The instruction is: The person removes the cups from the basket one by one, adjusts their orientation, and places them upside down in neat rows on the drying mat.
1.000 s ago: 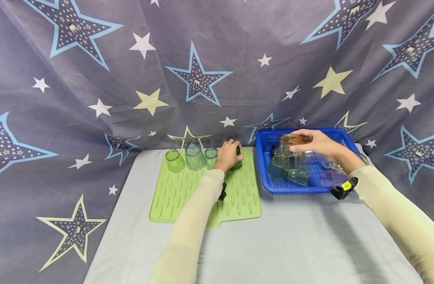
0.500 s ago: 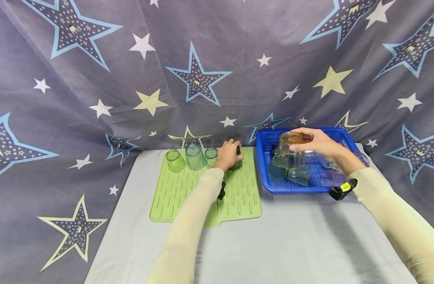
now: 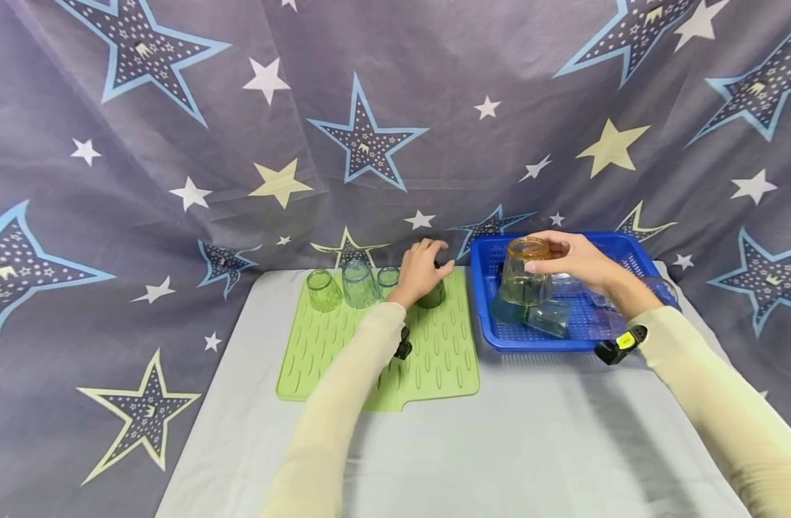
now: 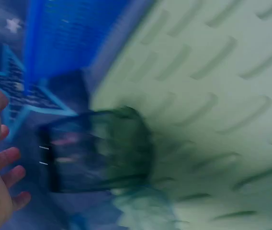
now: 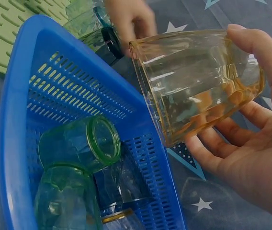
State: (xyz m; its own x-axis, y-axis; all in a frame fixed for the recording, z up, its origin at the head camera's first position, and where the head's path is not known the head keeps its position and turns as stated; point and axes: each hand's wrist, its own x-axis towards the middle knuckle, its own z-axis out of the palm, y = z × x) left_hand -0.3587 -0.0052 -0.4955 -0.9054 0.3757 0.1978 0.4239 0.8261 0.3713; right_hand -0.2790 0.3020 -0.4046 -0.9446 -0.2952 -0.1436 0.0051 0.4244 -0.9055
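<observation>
My right hand (image 3: pixel 579 260) grips an amber-tinted glass tumbler (image 5: pixel 193 81) near its base, holding it upside down over the blue basket (image 3: pixel 544 346). My left hand (image 3: pixel 421 270) is above the back of the light green drying mat (image 3: pixel 434 381), its fingers apart. Just beneath it a dark green glass (image 3: pixel 433 295) stands on the mat, partly hidden in the head view. The left wrist view shows a gap between those fingers and this glass. In a row to its left stand a green glass (image 3: pixel 324 291), a larger bluish glass (image 3: pixel 360 285) and a smaller one (image 3: pixel 387 278).
Several glasses lie in the basket, among them a green-rimmed glass (image 5: pixel 81 143) and another greenish glass (image 5: pixel 66 201). The basket sits right of the mat on a white-covered table (image 3: pixel 531 446). A star-patterned curtain (image 3: pixel 447 165) hangs right behind both.
My left hand has let go of the dark green glass and risen slightly, its fingers spreading. My right hand keeps the amber tumbler at nearly the same spot.
</observation>
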